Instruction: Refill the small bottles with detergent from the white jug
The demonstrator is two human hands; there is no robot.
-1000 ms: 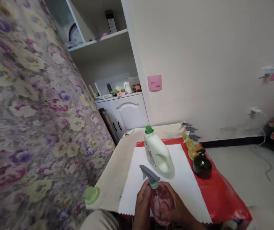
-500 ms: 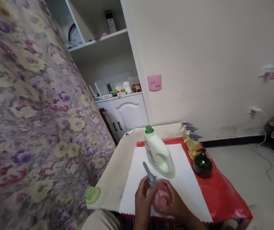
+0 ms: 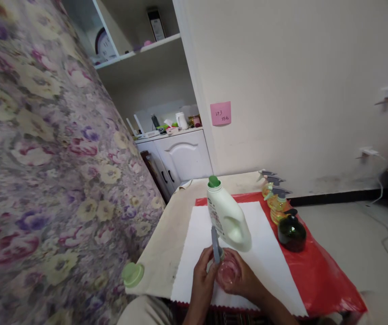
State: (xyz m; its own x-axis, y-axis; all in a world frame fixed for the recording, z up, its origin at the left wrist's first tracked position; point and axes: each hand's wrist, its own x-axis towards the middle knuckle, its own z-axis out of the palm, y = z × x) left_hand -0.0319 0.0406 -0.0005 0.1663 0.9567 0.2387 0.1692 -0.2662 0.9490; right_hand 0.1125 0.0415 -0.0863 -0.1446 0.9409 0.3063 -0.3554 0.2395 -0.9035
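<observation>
A small clear pink spray bottle [image 3: 227, 272] sits between both hands, above the near edge of a white sheet [image 3: 194, 253]. My right hand [image 3: 244, 280] is wrapped round the bottle's body. My left hand [image 3: 203, 277] pinches its grey trigger head [image 3: 216, 245] at the neck. Just beyond stands a white detergent jug [image 3: 228, 217] with a green spout and no cap on it.
A light green cap [image 3: 133, 274] lies at the table's near left corner. Three yellow spray bottles [image 3: 275, 198] and a dark green pump bottle [image 3: 292, 232] stand on the red cloth [image 3: 319, 275] at right. A flowered curtain [image 3: 44, 171] hangs at left, with white cabinets behind.
The trigger head has turned from pointing left to pointing away from me, and the bottle has tilted so I see into it from above. My hands shifted slightly forward.
</observation>
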